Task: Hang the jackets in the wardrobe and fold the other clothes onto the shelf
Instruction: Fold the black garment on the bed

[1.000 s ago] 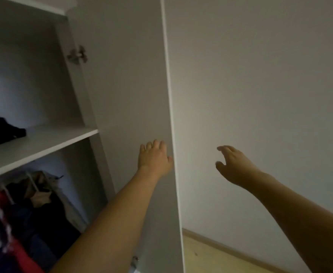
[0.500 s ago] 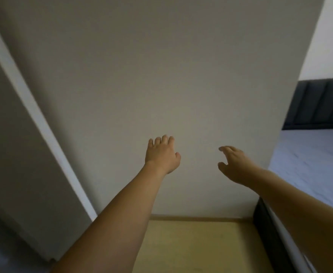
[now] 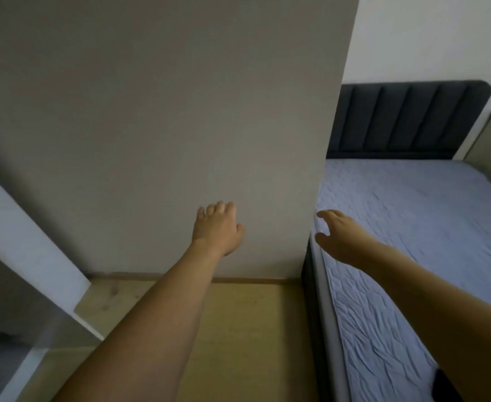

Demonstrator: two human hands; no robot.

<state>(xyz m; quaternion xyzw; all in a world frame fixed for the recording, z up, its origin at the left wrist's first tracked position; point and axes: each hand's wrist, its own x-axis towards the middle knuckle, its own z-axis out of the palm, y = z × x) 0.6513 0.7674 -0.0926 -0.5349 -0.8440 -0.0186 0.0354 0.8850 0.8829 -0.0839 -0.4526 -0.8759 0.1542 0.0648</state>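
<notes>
Two big surfaces fill the view: a grey wall [image 3: 166, 126] straight ahead and a bed [image 3: 412, 242] with a bluish quilted mattress on the right, then the white wardrobe door [image 3: 21, 242] at near left. No jackets or other clothes show (nor the shelf). Both the left hand [image 3: 216, 229] and right hand [image 3: 335, 237] reach forward empty, fingers loosely apart. Risk: with nothing visible, a reach could find only bare mattress.

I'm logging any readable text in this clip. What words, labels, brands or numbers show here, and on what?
None: no readable text on the wall, the mattress, the headboard, the wardrobe door, the floor or either empty hand: left hand, right hand.
</notes>
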